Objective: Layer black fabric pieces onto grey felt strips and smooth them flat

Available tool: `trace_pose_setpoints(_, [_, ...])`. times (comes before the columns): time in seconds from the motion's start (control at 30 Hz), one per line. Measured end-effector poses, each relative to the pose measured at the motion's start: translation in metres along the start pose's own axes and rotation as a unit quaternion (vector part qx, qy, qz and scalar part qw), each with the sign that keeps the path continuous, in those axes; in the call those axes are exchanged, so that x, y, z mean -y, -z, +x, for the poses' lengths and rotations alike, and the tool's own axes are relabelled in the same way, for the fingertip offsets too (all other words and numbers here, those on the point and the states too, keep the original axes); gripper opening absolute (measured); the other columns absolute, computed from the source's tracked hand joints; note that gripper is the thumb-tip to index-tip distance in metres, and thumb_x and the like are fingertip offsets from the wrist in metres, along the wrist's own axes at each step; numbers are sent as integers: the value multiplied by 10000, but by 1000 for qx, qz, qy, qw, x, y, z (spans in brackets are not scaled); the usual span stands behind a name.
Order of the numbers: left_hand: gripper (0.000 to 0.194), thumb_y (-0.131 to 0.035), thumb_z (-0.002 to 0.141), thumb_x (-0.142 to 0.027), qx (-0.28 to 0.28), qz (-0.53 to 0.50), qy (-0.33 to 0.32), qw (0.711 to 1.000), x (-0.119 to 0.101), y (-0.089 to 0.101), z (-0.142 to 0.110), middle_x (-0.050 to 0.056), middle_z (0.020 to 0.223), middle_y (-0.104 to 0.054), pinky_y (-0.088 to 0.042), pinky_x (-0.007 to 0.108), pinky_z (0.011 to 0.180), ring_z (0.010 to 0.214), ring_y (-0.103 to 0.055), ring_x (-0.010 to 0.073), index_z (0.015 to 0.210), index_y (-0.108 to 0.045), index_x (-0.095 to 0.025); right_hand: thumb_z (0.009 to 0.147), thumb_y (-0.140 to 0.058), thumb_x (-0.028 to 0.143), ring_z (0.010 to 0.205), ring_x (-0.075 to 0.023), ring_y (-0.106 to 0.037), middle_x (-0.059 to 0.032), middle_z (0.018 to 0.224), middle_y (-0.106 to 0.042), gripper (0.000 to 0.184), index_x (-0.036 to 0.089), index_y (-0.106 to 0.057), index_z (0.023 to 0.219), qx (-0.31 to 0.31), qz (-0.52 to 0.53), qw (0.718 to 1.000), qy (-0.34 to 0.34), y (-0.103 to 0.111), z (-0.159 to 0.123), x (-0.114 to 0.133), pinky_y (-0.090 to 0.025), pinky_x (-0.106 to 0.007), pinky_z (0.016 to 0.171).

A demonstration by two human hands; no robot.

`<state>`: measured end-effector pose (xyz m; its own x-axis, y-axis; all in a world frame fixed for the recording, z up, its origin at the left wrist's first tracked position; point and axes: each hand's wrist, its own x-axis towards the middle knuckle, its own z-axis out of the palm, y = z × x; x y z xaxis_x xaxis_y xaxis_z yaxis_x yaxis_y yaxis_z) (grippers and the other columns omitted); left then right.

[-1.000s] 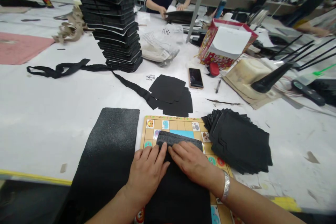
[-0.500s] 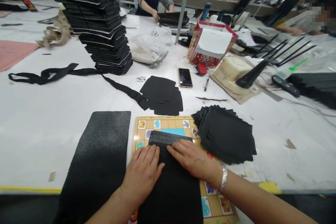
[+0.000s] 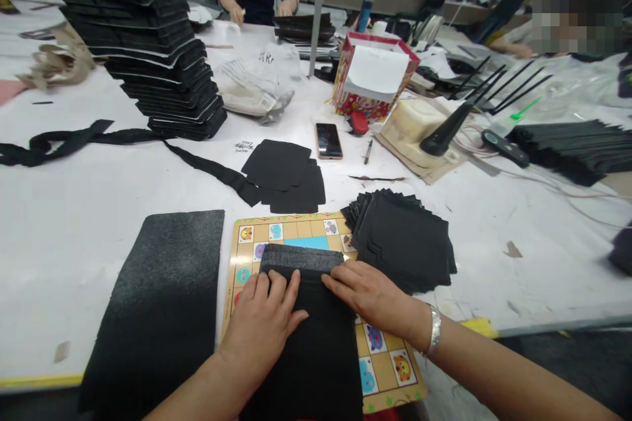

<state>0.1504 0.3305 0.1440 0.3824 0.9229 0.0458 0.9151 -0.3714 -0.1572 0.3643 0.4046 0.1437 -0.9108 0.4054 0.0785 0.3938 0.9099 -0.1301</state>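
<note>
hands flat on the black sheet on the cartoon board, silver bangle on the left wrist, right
No: the head view shows the silver bangle on the right wrist. The left hand and right hand do lie flat on the black sheet on the cartoon board.

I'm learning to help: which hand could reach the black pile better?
Probably the right hand: it lies beside the loose pile of black fabric pieces, while the left hand rests farther away on the folded black fabric sheet.
</note>
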Motion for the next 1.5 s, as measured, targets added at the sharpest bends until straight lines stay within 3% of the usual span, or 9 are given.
trace_pose_setpoints(0.37, [634,-495,795,-549,8,57,-21,998,-4,3,2,163,965,-583,-429,423,761,850,-553,300,1300,-461,-169,924,-336,110,828,-191,-494,-109,921,-584,290,92,-574,1088,-32,-3,999,-24,-2,-20,0,-454,-326,721])
trace_pose_setpoints(0.6, [655,-526,773,-557,37,76,-38,996,-9,8,7,167,928,-582,-423,448,723,796,-569,309,1337,-403,-248,918,-343,100,812,-193,-484,-106,917,-578,293,79,-552,1122,-4,-30,999,-20,-2,-16,3,-441,-322,690])
trace_pose_setpoints(0.77, [643,-480,791,-576,78,106,-45,990,-8,9,10,157,920,-585,-414,426,680,746,-576,301,1356,-350,-298,905,-377,106,853,-215,-488,-117,955,-574,285,68,-540,1136,9,-29,998,-48,1,-42,4,-453,-346,720])
trace_pose_setpoints(0.87, [630,-426,815,-583,95,111,-45,988,-9,10,11,153,927,-583,-407,408,674,741,-574,292,1370,-316,-307,903,-359,91,849,-213,-487,-128,949,-569,275,64,-560,1088,-37,-32,992,-117,4,-53,9,-458,-351,734])
trace_pose_setpoints(1.0, [633,-422,811,-593,95,100,-31,990,-13,11,11,161,952,-591,-407,419,699,782,-577,304,1362,-343,-292,904,-347,88,930,-213,-486,-135,1030,-562,337,81,-494,1207,-102,-26,982,-154,-2,-24,28,-445,-359,805])
trace_pose_setpoints(1.13, [671,-464,795,-592,69,53,-3,996,-5,6,4,174,1008,-602,-417,413,740,859,-564,299,1309,-449,-161,879,-441,137,931,-234,-493,-132,1042,-573,334,80,-503,1202,-43,-27,992,-120,-12,8,42,-447,-375,783])
trace_pose_setpoints(1.23, [644,-498,809,-535,31,22,27,999,14,0,-7,180,1126,-586,-413,425,796,984,-528,309,1266,-487,-81,843,-458,87,939,-242,-497,-142,1050,-578,353,69,-513,1192,-25,-51,992,-115,-12,-4,39,-438,-382,786])
trace_pose_setpoints(1.37, [593,-528,802,-511,-38,3,64,997,28,-6,-16,163,1261,-530,-383,462,862,1101,-478,332,1221,-530,-91,814,-446,26,884,-221,-511,-122,981,-595,336,107,-566,1118,-21,-43,984,-171,-2,-22,30,-436,-356,758])
trace_pose_setpoints(1.5, [466,-528,833,-426,-121,-52,65,989,19,-7,-16,122,1187,-592,-382,402,880,1058,-515,277,1162,-571,-98,851,-460,88,877,-199,-513,-99,970,-585,248,145,-584,1059,-50,26,974,-221,2,5,35,-427,-323,779])
